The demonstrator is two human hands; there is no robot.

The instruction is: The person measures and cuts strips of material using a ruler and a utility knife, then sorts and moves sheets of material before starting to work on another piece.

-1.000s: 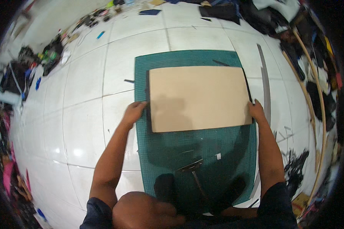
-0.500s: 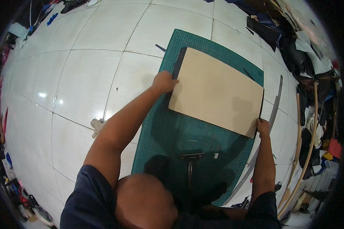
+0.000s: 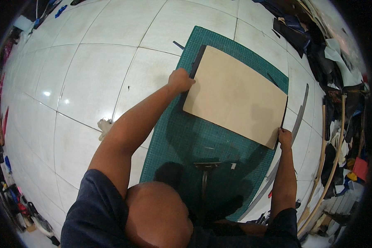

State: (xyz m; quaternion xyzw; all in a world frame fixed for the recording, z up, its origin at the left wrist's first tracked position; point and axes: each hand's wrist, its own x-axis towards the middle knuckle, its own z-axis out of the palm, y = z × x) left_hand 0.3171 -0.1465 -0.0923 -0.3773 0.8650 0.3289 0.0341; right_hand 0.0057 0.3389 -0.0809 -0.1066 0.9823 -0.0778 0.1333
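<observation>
A flat beige board [image 3: 235, 95] lies over the green cutting mat [image 3: 161, 144], with a dark sheet [image 3: 199, 62] showing along its left side and, as a thin line, its right. My left hand [image 3: 180, 80] is closed at the left edge, thumb over the board and the other fingers mostly hidden. At the lower right corner my right hand [image 3: 284, 137] pinches the board's edge together with the dark border. Below the board, in shadow, a tool with a wide flat metal head [image 3: 206, 165] and a straight handle rests on the mat.
A small pale scrap [image 3: 233, 166] lies beside the tool. Right of the mat is a long grey strip [image 3: 301, 111], then wooden poles [image 3: 342, 132] and heaped dark material [image 3: 291, 35]. A whitish crumpled piece [image 3: 105, 127] lies on the tiled floor [image 3: 95, 74] by my left forearm.
The view has shifted slightly. Both hands keep their places at the board's left and right edges, and the board lies the same way on the mat.
</observation>
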